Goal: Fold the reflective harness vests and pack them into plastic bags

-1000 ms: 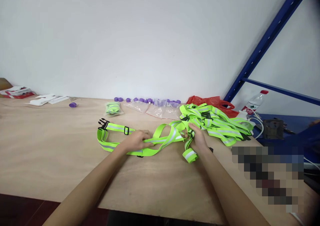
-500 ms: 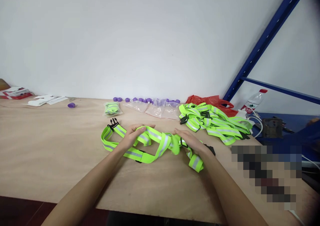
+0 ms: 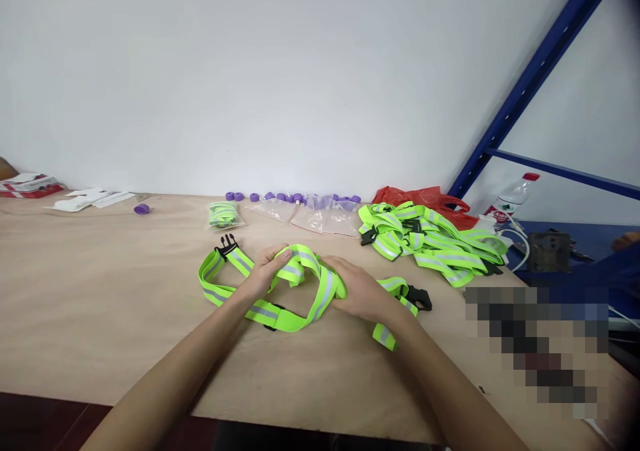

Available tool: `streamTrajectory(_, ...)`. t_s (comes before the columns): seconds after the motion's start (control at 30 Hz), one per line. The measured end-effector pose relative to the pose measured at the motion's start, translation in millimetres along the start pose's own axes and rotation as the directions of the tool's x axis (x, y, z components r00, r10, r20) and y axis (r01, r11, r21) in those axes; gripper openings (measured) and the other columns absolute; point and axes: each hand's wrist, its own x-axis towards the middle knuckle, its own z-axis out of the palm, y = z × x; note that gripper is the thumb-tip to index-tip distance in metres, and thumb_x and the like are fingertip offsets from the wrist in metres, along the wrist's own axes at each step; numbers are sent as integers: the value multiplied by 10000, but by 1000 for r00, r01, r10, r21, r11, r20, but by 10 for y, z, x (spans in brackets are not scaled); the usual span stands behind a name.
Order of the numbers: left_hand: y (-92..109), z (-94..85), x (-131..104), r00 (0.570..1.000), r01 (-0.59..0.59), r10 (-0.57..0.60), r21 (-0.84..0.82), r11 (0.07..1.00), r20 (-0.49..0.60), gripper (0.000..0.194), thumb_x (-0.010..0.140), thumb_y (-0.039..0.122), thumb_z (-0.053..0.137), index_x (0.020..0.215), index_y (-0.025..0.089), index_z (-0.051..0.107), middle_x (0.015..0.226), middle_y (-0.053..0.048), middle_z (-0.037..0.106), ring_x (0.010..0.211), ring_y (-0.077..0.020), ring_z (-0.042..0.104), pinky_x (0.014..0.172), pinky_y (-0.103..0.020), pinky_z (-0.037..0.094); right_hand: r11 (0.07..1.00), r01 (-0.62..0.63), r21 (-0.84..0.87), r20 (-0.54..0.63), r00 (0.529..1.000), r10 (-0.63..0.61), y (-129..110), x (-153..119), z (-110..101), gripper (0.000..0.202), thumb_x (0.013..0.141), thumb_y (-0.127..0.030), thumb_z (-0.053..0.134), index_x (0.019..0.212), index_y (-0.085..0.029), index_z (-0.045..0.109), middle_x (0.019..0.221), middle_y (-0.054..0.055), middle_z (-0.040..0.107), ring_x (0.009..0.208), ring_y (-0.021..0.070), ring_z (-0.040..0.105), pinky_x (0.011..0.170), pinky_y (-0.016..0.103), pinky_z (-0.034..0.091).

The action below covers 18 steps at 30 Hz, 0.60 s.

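Observation:
A neon-green reflective strap [image 3: 293, 321] with a silver stripe lies looped on the table between my hands. My left hand [image 3: 267, 269] grips a folded part of it, thumb on top. Around a bunched section of the same strap, my right hand [image 3: 357, 288] is closed, its fingertips partly hidden by the webbing. A black pronged buckle half [image 3: 229, 245] sits at the strap's left end. Beyond my right wrist, more webbing leads to a black buckle socket [image 3: 419, 298], and a short strap end [image 3: 385, 336] shows under the forearm.
A heap of similar straps [image 3: 440, 241] lies at the right, before a red plastic bag [image 3: 425, 198] and a bottle [image 3: 513, 198]. Clear bags [image 3: 320, 219] and several purple caps line the wall. A bagged strap [image 3: 223, 215] lies left of them. Another purple cap [image 3: 142, 209] is farther left.
My right hand has moved left, towards my left hand, and closed over the bunched strap. The loop between the hands now stands rounder, and the right-hand webbing is more exposed.

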Motion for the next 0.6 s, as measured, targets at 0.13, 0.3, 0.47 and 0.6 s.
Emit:
streamTrajectory(0.13, 15, -75, 10, 993, -63, 72, 98, 993, -93, 442, 878, 580, 610, 694, 182, 558, 648, -3, 580, 600, -147, 547, 585, -257, 458, 998, -63, 25, -118, 991, 65, 63, 52, 81, 449, 788, -132, 597, 1210, -269, 666, 1217, 65, 712, 1091, 283, 654, 933, 400, 479)
streamTrajectory(0.3, 55, -168, 25, 984, -114, 150, 299, 947, -100, 414, 938, 539, 546, 723, 189, 598, 679, -20, 610, 676, -181, 582, 626, -271, 475, 952, -96, 292, -370, 906, 205, 138, 84, -28, 241, 732, -182, 588, 949, -239, 675, 989, 21, 734, 929, 250, 656, 835, 356, 504)
streamTrajectory(0.47, 31, -209, 56, 952, -202, 298, 588, 783, -71, 395, 973, 487, 479, 780, 182, 639, 715, -17, 632, 693, -176, 580, 668, -272, 456, 824, -75, 561, -374, 865, 334, 146, 64, -101, 311, 689, -209, 667, 998, -245, 661, 860, -18, 677, 676, 177, 610, 630, 299, 510)
streamTrajectory(0.6, -37, -299, 103, 944, -209, 327, 692, 691, -41, 307, 970, 409, 486, 880, 191, 683, 824, -55, 697, 776, -205, 623, 744, -304, 468, 683, -49, 729, -271, 895, 354, 134, 50, -115, 471, 688, -239, 757, 1139, -281, 628, 789, -42, 646, 536, 151, 585, 540, 311, 530)
